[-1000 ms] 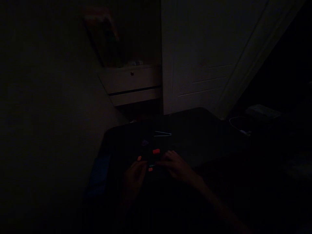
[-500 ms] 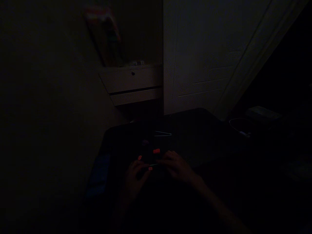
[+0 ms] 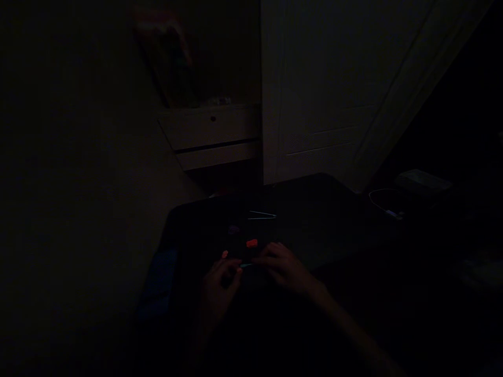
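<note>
The scene is very dark. My left hand point(image 3: 218, 285) and my right hand point(image 3: 283, 267) meet over a dark table point(image 3: 322, 220), fingers curled toward a small teal piece point(image 3: 245, 265) between them. Whether either hand grips it is too dim to tell. A small orange piece point(image 3: 252, 243) lies just beyond the hands, and another orange bit point(image 3: 225, 254) sits by my left fingertips. A faint purple piece point(image 3: 233, 229) lies farther back. Thin metal tweezers point(image 3: 262, 214) rest on the table beyond that.
A pale drawer unit point(image 3: 212, 136) stands against the wall behind the table, beside a white door point(image 3: 326, 89). A white cable point(image 3: 385, 207) lies at the table's right. Something blue point(image 3: 161, 277) hangs at the table's left edge.
My left hand has shifted slightly toward the right hand. The orange bit below the teal piece is no longer visible. The pieces on the table have not moved.
</note>
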{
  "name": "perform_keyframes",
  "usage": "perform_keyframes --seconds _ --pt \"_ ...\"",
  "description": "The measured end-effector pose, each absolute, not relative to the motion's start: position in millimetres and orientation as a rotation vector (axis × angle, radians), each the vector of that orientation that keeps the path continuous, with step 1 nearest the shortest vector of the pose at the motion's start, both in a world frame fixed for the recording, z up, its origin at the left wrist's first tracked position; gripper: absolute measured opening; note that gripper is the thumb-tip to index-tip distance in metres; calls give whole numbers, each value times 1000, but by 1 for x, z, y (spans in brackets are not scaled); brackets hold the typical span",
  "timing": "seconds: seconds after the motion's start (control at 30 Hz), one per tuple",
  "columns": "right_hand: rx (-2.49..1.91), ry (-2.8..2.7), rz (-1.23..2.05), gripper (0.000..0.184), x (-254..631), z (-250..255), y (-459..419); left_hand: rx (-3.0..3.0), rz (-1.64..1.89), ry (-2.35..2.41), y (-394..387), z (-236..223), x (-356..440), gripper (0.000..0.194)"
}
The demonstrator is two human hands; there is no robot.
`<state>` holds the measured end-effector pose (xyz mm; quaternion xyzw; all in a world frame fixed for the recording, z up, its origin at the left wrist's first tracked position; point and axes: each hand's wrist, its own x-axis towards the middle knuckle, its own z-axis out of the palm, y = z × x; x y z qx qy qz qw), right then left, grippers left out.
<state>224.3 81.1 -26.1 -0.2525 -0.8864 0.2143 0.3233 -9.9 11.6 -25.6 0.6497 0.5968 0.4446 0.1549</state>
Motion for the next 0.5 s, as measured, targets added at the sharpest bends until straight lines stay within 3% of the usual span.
perform_keyframes --seconds 0.13,0.5 --pt "-664 -2335 571 30 224 -27 82 1869 1287 1688 12 -27 -8 32" --pt "-699 -2415 566 29 223 -20 80 1861 1284 1689 10 -27 -10 27"
